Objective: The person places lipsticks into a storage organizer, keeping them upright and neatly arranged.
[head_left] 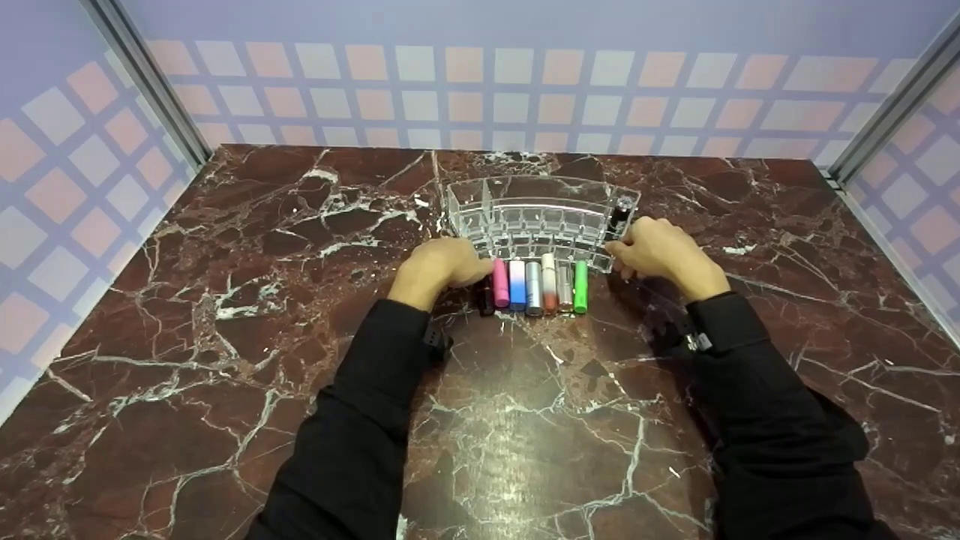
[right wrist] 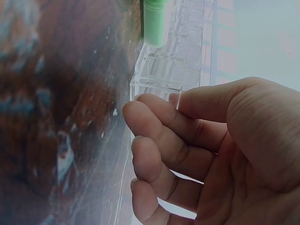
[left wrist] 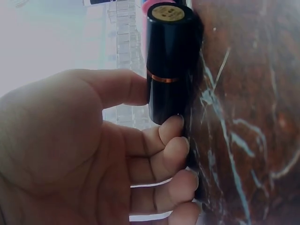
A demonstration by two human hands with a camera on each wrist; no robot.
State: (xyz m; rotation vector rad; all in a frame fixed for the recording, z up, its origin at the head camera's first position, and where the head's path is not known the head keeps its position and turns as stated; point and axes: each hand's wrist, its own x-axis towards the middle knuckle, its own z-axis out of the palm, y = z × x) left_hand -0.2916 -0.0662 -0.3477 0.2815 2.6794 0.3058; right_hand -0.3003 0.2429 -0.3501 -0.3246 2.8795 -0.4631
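Note:
A clear acrylic organizer point(head_left: 551, 202), curved and split into many small compartments, stands on the marble table. My right hand point(head_left: 664, 247) pinches its right front corner between thumb and fingers. My left hand point(head_left: 444, 262) is at the left end of a row of lipstick tubes. Its thumb and index fingertip pinch the base of a black lipstick point(left wrist: 171, 51) with a gold band. Beside it lie a pink tube point(head_left: 501, 283), a white-and-blue tube point(head_left: 517, 286), a silver tube point(head_left: 533, 289), a cream-and-brown tube point(head_left: 550, 285), a clear-topped tube point(head_left: 565, 288) and a green tube point(head_left: 581, 287).
A dark tube point(head_left: 619, 214) with a clear top stands in the organizer's right end. Behind the marble table point(head_left: 225, 375) rises a checked wall panel point(head_left: 510, 97), with metal posts at both back corners. Side panels flank the table.

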